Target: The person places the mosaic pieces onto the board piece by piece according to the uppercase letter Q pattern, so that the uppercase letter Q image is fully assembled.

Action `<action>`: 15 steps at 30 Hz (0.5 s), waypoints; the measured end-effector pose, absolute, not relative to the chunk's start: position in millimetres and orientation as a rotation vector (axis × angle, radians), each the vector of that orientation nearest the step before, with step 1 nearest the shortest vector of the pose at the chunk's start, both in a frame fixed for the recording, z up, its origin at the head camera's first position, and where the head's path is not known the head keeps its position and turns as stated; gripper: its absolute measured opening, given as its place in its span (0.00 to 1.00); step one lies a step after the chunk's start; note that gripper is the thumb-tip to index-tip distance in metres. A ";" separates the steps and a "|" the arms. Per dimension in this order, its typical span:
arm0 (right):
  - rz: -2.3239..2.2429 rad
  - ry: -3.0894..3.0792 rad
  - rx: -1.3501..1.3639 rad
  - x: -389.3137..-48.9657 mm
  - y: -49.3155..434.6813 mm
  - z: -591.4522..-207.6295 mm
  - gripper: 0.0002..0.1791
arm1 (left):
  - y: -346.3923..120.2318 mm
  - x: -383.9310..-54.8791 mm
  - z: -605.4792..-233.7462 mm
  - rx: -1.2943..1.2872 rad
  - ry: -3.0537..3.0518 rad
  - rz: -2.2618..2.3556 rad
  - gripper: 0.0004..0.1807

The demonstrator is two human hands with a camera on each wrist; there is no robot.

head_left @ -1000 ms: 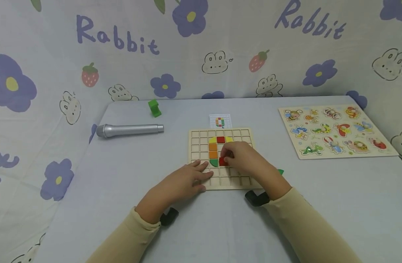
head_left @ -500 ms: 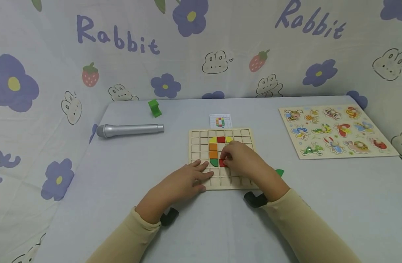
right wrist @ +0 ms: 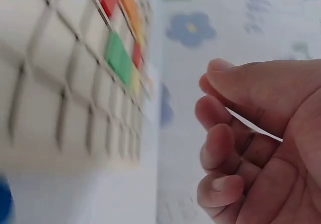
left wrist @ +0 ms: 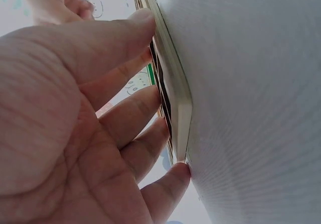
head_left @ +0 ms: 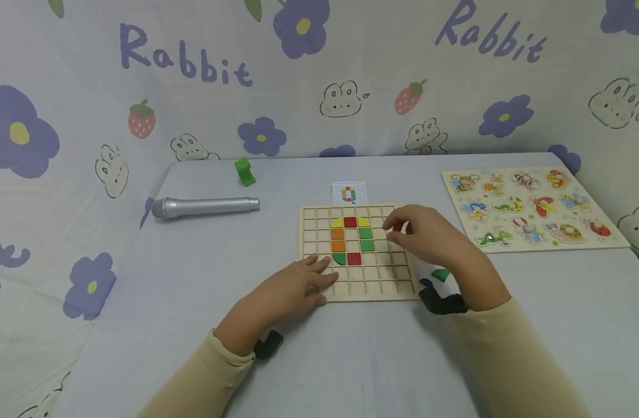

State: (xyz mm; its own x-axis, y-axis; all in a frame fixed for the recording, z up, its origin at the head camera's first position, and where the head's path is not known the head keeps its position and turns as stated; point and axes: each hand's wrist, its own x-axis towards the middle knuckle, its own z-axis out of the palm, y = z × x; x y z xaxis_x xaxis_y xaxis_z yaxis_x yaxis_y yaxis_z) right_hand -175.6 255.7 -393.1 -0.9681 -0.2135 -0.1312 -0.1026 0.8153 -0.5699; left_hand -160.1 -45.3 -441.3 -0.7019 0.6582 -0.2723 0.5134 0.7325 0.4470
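Observation:
A wooden grid board lies on the table and holds a ring of coloured tiles: yellow and red on top, orange on the left, green tiles on the right, a green quarter and a red tile at the bottom. My left hand lies flat on the board's near left corner, fingers straight against its edge. My right hand hovers over the board's right side with fingers curled and holds nothing. The board is blurred in the right wrist view.
A loose green piece lies on the table under my right wrist. A small pattern card sits behind the board. A silver microphone and a green block lie at the far left, an animal puzzle board at the right.
My right hand let go of the red tile in the bottom row and moved up and to the right, which uncovers the two green tiles. The left hand stayed put.

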 end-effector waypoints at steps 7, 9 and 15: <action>-0.788 2.738 -0.103 -152.8 315.5 -404.9 0.13 | -43.3 -159.8 -441.5 0.862 2.516 0.468 0.33; -0.790 2.691 -0.088 -145.3 326.0 -416.2 0.13 | -43.1 -159.5 -440.9 0.865 2.516 0.468 0.32; -0.794 2.684 -0.024 -131.0 339.2 -436.2 0.15 | -42.7 -159.5 -441.2 0.877 2.522 0.461 0.33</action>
